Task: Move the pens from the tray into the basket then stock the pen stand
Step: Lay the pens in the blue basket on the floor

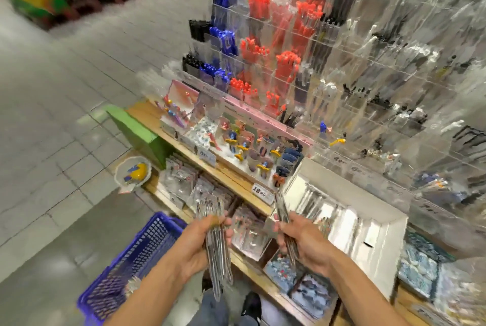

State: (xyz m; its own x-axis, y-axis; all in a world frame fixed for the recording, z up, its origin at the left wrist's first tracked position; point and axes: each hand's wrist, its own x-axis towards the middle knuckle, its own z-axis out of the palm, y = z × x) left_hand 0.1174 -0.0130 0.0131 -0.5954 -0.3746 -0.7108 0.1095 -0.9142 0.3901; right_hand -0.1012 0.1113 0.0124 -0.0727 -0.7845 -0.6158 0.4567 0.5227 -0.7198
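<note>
The left hand [210, 236] is gripping a thick bundle of pens [214, 223], too blurred to count, and the right hand [302, 241] is gripping a thinner bunch [282, 211] of a few. Both bundles are pointing up and forward to the clear pen stand [342, 83], which is standing ahead, nearer the right hand. One blue basket [131, 260] is sitting on the floor at lower left.

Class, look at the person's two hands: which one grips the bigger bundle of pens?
The left hand: it grips a thick bundle of clear-wrapped pens, next to the blue plastic basket. The right hand holds only a thin bunch.
</note>
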